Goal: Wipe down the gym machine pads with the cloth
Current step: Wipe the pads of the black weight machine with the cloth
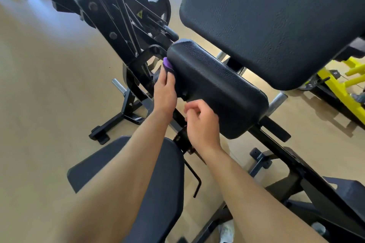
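A black roller-shaped pad (pixel 215 85) lies across the middle of the head view. My left hand (pixel 165 92) presses a purple cloth (pixel 167 64) against the pad's left end; only a small bunch of cloth shows past my fingertips. My right hand (pixel 201 124) rests against the pad's near lower side, fingers curled, with nothing visible in it. A large flat black pad (pixel 276 21) fills the upper right. A black seat pad (pixel 158 187) lies under my forearms.
The black steel frame (pixel 118 25) with a pulley wheel (pixel 156 4) runs from the upper left. Chrome pegs (pixel 119 86) stick out at both sides. A bent black lever (pixel 195 181) hangs below the pad. Yellow equipment (pixel 343 85) stands at right on the tan floor (pixel 39 104).
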Tool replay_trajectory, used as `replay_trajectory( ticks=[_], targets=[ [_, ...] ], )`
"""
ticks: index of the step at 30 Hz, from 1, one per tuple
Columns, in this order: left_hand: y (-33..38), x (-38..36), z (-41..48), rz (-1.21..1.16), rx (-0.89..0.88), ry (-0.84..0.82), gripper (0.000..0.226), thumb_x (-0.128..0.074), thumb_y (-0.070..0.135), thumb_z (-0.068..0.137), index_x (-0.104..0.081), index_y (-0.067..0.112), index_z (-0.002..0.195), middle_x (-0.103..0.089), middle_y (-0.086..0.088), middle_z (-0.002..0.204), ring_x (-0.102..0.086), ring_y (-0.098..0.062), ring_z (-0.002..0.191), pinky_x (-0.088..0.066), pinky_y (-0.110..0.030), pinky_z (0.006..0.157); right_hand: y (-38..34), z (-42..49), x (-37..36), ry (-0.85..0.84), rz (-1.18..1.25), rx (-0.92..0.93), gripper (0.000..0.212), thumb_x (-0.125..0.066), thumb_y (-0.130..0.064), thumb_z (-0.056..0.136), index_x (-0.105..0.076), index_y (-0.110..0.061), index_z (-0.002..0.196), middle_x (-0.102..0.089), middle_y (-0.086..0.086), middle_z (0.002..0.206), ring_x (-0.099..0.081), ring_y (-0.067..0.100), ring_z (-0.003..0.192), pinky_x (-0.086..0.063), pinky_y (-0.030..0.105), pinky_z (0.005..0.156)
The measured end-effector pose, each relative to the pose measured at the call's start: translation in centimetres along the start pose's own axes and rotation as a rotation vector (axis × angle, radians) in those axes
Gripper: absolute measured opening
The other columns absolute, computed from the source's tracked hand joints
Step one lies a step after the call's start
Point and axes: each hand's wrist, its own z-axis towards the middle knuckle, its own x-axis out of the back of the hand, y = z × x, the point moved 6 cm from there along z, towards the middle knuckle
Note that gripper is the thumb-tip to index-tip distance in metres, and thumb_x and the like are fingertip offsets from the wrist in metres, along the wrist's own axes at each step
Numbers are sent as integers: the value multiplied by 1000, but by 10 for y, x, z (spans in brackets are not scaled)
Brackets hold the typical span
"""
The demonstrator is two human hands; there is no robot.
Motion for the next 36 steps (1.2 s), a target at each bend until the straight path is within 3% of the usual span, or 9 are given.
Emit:
replay_trajectory(
  ticks=[5,9,11,17,19,22,26,32,36],
  targets=[
    [-6,-47,-61,175,-105,-65,62,-35,42,101,1,72,142,-26,-8,164,-29,-33,149,-33,-49,117,-33,-21,50,192,-97,406,17,-52,-13,97,-69,-15,96,-69,-5,93,-65,13,88,-56,41,80],
    [-12,-78,-121,288,-303,-174,69,-41,28,109,6,30,159,15,4,168,15,-3,152,-6,1,111,-50,-37,87,395,-305,655,16,-55,-5,92,-70,-10,91,-69,1,97,-60,24,89,-50,42,80],
    [-9,-82,-133,307,-328,-198,70,-40,27,110,9,24,159,23,9,166,21,3,149,4,1,110,-53,-38,98,454,-316,671,19,-53,-6,90,-71,-10,95,-70,1,100,-61,23,93,-51,42,84],
    [43,-62,-71,161,-249,126,57,-34,19,107,-13,17,161,-18,-11,167,-20,-24,153,-15,-34,122,-37,-36,113,536,-272,537,30,-50,-12,86,-71,-12,107,-70,2,110,-62,24,103,-49,39,91],
    [58,-60,-57,154,-248,191,56,-34,18,106,-19,15,160,-23,-11,166,-20,-25,153,-7,-29,125,-26,-40,120,558,-223,470,29,-50,-12,87,-70,-12,109,-68,2,110,-60,23,103,-48,35,92],
    [65,-75,-81,299,-450,97,54,-38,7,104,-26,4,157,-19,-11,166,-9,-24,156,7,-2,113,-13,-46,127,567,-140,417,29,-52,-8,88,-70,-11,111,-68,1,112,-60,20,104,-49,36,93],
    [47,-99,-146,553,-836,-111,49,-47,0,99,-42,-7,146,-38,-21,157,-26,-35,150,-6,-27,125,4,-48,139,611,-16,302,37,-48,-14,91,-66,-13,123,-66,1,123,-59,16,114,-50,42,100],
    [36,-104,-171,679,-1052,-236,45,-61,-5,94,-53,-7,138,-46,-22,150,-37,-38,145,-32,-48,120,31,-46,137,581,190,91,45,-44,-25,97,-55,-22,141,-56,-8,140,-52,6,131,-44,40,112],
    [36,-93,-173,656,-1142,-290,37,-55,-9,95,-63,-4,130,-53,-22,145,-46,-36,140,-46,-45,109,56,-51,126,507,337,-128,36,-52,-31,98,-52,-26,134,-55,-3,137,-58,1,114,-51,29,95]
  ],
)
